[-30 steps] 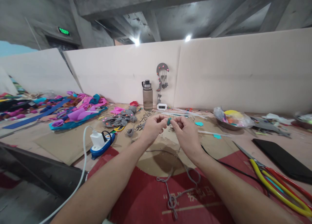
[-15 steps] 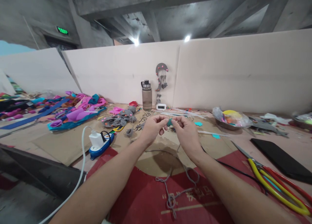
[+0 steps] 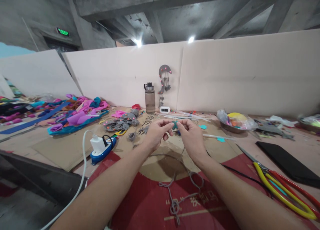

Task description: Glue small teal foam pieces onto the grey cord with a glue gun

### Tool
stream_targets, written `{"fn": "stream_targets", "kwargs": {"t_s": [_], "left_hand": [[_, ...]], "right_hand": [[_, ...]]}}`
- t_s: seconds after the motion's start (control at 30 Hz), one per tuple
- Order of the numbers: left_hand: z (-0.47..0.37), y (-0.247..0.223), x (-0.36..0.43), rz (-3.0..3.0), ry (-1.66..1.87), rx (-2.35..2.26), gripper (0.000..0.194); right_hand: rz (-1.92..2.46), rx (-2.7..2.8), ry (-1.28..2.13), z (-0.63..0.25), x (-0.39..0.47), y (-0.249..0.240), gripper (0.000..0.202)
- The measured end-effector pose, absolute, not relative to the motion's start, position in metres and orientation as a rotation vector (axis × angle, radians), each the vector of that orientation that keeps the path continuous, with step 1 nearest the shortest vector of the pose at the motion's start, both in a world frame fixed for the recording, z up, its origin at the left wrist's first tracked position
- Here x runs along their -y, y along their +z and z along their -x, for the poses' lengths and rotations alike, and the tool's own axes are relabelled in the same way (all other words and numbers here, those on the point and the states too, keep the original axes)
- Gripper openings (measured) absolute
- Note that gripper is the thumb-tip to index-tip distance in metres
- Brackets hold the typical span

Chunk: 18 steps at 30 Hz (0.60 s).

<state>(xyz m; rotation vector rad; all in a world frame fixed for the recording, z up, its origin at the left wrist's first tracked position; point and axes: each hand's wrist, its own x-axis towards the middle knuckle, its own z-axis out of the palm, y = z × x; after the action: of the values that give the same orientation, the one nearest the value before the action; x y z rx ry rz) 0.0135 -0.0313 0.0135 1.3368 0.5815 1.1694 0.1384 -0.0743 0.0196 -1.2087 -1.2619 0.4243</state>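
Between my two hands is a small teal felt piece (image 3: 175, 124), held up over the cardboard. My left hand (image 3: 159, 132) pinches its left side between thumb and forefinger. On its right side, my right hand (image 3: 190, 133) grips it the same way. The fingers hide part of its outline. From below my right hand a grey yarn (image 3: 180, 160) trails down and lies in loose loops on the red part of the cardboard. Whether the yarn is fastened to the felt piece I cannot tell.
Scissors (image 3: 271, 180) and a black phone (image 3: 287, 163) lie at right. A blue power strip (image 3: 103, 151) with a white charger stands at left. Behind my hands are a water bottle (image 3: 150, 99), a small clock (image 3: 164, 109) and grey felt pieces (image 3: 122, 122). A metal bowl (image 3: 233, 127) holds bagged bits.
The teal piece has turned slightly between my fingers and shows more of its flat face. Both hands stay in nearly the same place; the whole view has shifted a little.
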Motion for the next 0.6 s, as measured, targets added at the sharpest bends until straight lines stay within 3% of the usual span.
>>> {"fn": "stream_targets", "kwargs": {"t_s": [0.6], "left_hand": [[-0.0145, 0.0099, 0.0261, -1.307, 1.293, -0.672, 0.025]], "right_hand": [[1.212, 1.404, 0.233, -0.1335, 0.0764, 0.0161, 0.012]]}}
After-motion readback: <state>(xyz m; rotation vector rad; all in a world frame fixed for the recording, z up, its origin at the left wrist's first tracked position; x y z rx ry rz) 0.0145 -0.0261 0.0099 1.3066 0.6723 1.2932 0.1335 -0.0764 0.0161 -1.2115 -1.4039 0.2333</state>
